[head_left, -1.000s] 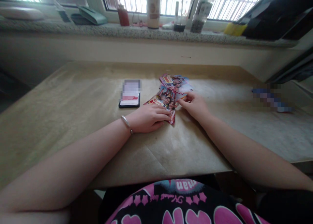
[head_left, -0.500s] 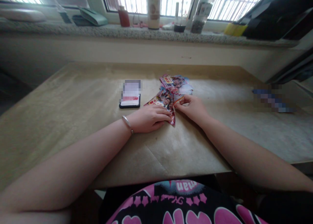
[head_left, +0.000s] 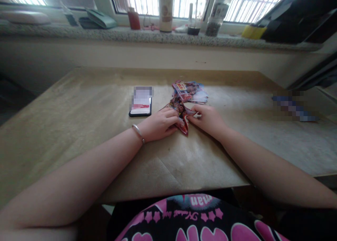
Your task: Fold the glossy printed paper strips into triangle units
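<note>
A glossy, colourful printed paper (head_left: 182, 109), creased and bent up, lies on the table between my hands. My left hand (head_left: 162, 124), with a silver bangle at the wrist, rests over the paper's left part; its bent fingers grip it. With thumb and fingers pinched together, my right hand (head_left: 207, 119) holds the right edge, where the paper rises into a fold. A pointed corner sticks out toward me below the hands. Just behind lies a fanned pile of similar printed papers (head_left: 193, 91). Parts of the held paper are hidden under my left fingers.
A phone (head_left: 140, 109) with a lit screen lies left of the papers on the beige table (head_left: 168, 163). A blurred blue item (head_left: 293, 107) is at the far right. Bottles and jars, including a red bottle (head_left: 133, 19), stand along the stone windowsill (head_left: 147, 35).
The right edge of the paper has been lifted and bent by my right hand. My left fingers have drawn back slightly to the left and curled more. The pile behind has stayed put.
</note>
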`<state>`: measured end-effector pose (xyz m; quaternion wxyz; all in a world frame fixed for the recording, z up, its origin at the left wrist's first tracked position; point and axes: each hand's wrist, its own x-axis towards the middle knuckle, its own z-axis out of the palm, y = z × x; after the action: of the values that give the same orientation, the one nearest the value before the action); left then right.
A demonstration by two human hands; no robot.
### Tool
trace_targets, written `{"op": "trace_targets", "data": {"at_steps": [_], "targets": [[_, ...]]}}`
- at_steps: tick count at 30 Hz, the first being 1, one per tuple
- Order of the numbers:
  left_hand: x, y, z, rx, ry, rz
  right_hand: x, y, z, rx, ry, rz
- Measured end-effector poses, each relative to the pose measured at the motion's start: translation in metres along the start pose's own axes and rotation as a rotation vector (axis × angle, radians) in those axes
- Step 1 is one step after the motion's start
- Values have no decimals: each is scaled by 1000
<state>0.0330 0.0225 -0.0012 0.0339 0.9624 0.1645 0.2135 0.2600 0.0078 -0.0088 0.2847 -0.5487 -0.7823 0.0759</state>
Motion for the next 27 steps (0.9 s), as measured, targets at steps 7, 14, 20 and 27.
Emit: {"op": "trace_targets", "data": {"at_steps": [7, 14, 20, 27], "targets": [[-4, -1, 3, 35, 226, 46, -2, -5, -1, -27, -28, -52], [-3, -4, 2, 126, 171, 21, -3, -8, -1, 33, -71, -95], [-4, -5, 3, 196, 157, -33, -2, -5, 1, 154, -55, -81], [-2, -3, 2, 228, 143, -134, -1, -2, 5, 437, -7, -17]]}}
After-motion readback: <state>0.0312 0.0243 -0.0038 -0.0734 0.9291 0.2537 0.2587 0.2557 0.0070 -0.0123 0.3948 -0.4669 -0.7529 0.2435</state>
